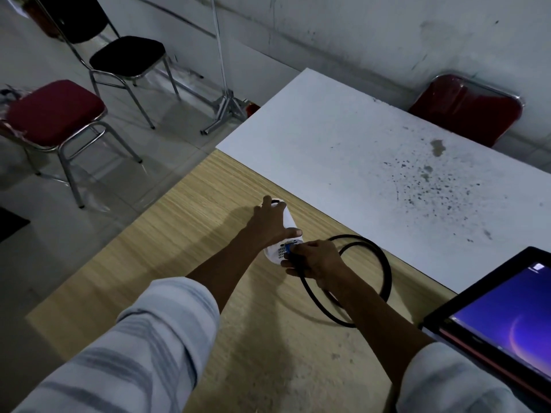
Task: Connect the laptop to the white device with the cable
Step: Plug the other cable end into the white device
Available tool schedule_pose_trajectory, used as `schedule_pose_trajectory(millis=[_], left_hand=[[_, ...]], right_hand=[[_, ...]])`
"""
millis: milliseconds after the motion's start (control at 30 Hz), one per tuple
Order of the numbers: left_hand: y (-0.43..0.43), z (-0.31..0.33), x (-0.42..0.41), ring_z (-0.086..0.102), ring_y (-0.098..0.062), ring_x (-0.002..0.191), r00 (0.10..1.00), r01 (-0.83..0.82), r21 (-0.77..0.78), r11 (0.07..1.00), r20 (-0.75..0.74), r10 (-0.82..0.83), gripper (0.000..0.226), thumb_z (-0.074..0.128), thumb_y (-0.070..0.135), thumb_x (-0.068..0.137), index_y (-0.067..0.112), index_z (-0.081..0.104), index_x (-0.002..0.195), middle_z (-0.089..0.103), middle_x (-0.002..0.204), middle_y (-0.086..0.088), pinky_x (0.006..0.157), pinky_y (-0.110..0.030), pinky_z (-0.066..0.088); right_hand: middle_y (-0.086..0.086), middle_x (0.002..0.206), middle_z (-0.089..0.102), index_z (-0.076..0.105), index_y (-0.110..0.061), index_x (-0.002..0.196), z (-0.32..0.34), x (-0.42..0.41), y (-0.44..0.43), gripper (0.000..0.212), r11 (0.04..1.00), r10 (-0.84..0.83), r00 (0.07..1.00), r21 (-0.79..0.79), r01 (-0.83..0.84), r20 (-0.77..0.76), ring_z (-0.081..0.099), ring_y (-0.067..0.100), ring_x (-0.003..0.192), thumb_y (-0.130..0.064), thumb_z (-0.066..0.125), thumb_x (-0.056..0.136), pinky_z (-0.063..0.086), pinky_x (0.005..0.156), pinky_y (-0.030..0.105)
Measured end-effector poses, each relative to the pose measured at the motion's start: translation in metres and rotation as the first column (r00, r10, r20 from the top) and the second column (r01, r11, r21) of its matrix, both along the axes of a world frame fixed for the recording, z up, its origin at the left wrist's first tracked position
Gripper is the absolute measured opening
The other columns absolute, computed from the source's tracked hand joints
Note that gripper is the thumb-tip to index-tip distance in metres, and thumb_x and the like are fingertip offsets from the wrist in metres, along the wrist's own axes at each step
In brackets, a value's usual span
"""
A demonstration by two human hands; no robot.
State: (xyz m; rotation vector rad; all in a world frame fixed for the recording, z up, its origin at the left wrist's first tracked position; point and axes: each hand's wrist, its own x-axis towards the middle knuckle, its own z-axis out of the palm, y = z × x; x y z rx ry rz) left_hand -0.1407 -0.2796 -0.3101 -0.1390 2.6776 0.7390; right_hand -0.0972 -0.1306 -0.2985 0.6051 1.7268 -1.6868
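The white device [276, 251] lies on the wooden table [185, 234], its vented end facing me. My left hand [269, 222] covers and grips its top. My right hand [316, 260] pinches the blue plug [288, 249] of the black cable [384, 272] right at the device's end face; whether the plug is seated I cannot tell. The cable loops in a ring behind my right hand. The open laptop [501, 320], its screen lit purple, sits at the right edge.
A white, stained table [372, 150] adjoins the wooden one on the far side. A red chair [53, 114] and a black chair [125, 55] stand on the floor to the left, another red chair [465, 108] behind the white table, and a metal stand [223, 105].
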Motion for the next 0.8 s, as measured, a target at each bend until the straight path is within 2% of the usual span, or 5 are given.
schedule_pose_trajectory(millis=[233, 367, 500, 667, 800], left_hand=[[-0.009, -0.001, -0.013, 0.048, -0.042, 0.123, 0.998, 0.032, 0.066, 0.997, 0.056, -0.035, 0.098, 0.079, 0.059, 0.065, 0.017, 0.031, 0.139, 0.018, 0.148, -0.016, 0.094, -0.051, 0.050], [-0.007, -0.001, -0.011, 0.047, -0.038, 0.124, 0.998, 0.010, 0.108, 0.994, 0.059, -0.016, 0.098, 0.081, 0.053, 0.067, 0.013, 0.030, 0.140, 0.015, 0.150, -0.015, 0.094, -0.048, 0.050], [-0.003, -0.005, -0.010, 0.039, -0.039, 0.133, 0.991, -0.091, 0.169, 0.981, 0.113, 0.073, 0.112, 0.084, 0.047, 0.067, 0.013, 0.015, 0.148, 0.014, 0.153, -0.018, 0.097, -0.048, 0.048], [-0.001, -0.007, -0.006, 0.047, -0.041, 0.125, 0.904, -0.394, 0.346, 0.851, 0.314, 0.291, 0.140, 0.089, 0.037, 0.063, 0.025, -0.021, 0.148, 0.027, 0.152, -0.025, 0.086, -0.050, 0.052], [-0.006, -0.004, -0.006, 0.047, -0.041, 0.125, 0.922, -0.353, 0.368, 0.860, 0.293, 0.253, 0.141, 0.092, 0.044, 0.053, 0.031, -0.011, 0.150, 0.031, 0.150, -0.022, 0.087, -0.058, 0.053]], right_hand=[[0.031, 0.083, 0.070, 0.067, 0.010, 0.079, -0.006, 0.000, -0.005, 0.014, 0.999, -0.036, 0.997, 0.024, 0.038, -0.074, 0.071, 0.034, 0.063, -0.002, 0.069, 0.086, 0.063, 0.063, 0.041], [0.029, 0.086, 0.071, 0.065, 0.001, 0.073, -0.005, 0.004, -0.003, 0.017, 1.000, -0.030, 0.994, 0.003, 0.031, -0.105, 0.073, 0.037, 0.076, -0.005, 0.066, 0.089, 0.061, 0.075, 0.047], [0.021, 0.097, 0.072, 0.056, 0.000, 0.103, -0.010, 0.009, 0.005, 0.024, 1.000, 0.000, 0.996, -0.028, -0.002, -0.088, 0.074, 0.030, 0.084, -0.021, 0.062, 0.093, 0.060, 0.078, 0.044], [0.013, 0.121, 0.063, 0.051, -0.010, 0.122, -0.024, 0.018, 0.007, 0.034, 0.997, 0.006, 0.998, 0.074, -0.001, -0.070, 0.065, 0.025, 0.103, -0.029, 0.057, 0.094, 0.056, 0.080, 0.042], [0.010, 0.114, 0.067, 0.049, -0.015, 0.132, -0.026, 0.021, 0.005, 0.045, 0.995, -0.086, 0.996, -0.059, 0.084, -0.038, 0.065, 0.026, 0.105, -0.032, 0.060, 0.093, 0.055, 0.087, 0.041]])
